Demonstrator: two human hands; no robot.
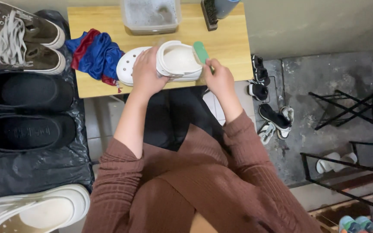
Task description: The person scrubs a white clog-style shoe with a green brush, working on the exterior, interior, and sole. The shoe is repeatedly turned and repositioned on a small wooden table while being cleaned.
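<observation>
While both hands' fingers grip a white clog and green brush, the wooden table borders grey concrete floor.

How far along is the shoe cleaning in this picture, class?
Done: cannot tell; a soapy clear plastic tub stands on the wooden table. In hand: the left hand holds a white perforated rubber clog while the right hand works a green-backed brush against it. Left: grey laced sneakers and black slip-ons lie untouched nearby.
</observation>
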